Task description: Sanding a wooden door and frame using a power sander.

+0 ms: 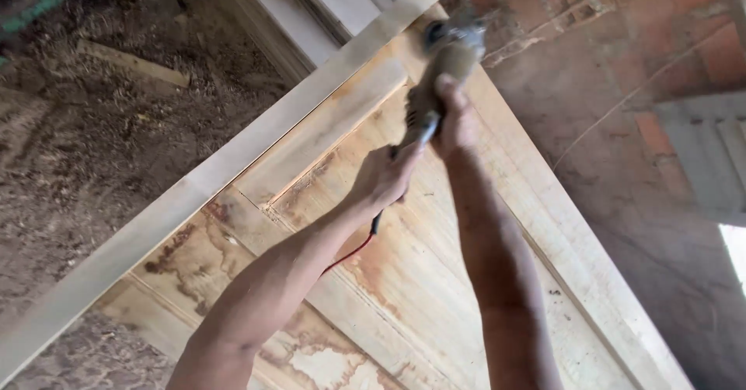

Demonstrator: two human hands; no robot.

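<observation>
Tool: your two hands hold a dust-coated handheld power grinder (443, 64), blurred at its head end, over the upper part of a wooden door panel (435, 281).
Tool axis: its long axis runs from the rear handle near the middle of the view up and slightly right to the head, so it points away from you toward the door's far end, close to the brick wall (622, 56).
Left hand: your left hand (386, 176) is closed around the rear end of the grinder's handle, knuckles up.
Right hand: your right hand (454, 122) is wrapped around the body of the grinder just behind the head, ahead of the left hand.
Cord: a red cord (353, 252) drops from the rear of the handle, passing under your left wrist and over the panel.
Door axis: the panel lies flat and runs diagonally from lower left to upper right; its surface is pale wood with brown stains and raised framing.
Rail: a long pale wooden board (194, 188) lies along the door's left edge, parallel to it.
Floor: wood shavings (85, 126) cover the ground to the left.
</observation>
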